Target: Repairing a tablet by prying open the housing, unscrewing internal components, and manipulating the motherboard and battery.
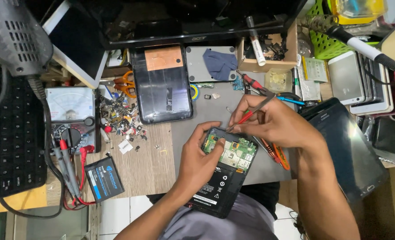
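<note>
Desk (153, 173) clutter surrounds the work: a back cover (162, 84) lies toward the far edge, a multimeter (70, 118) toward the left edge, a loose battery (103, 178) near the front edge. The opened phone (222, 173) overhangs the front edge, gripped along its side by the left hand (199, 162), fingers curled around the frame. It looks light and stiff, though its exposed green board seems fragile; the edges are the safest hold. The right hand (273, 122) pinches tweezers (253, 111), tips at the phone's top edge.

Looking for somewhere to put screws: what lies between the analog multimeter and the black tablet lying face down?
In the head view, a heap of small loose parts and orange-handled scissors lie between the multimeter and the tablet.
</note>
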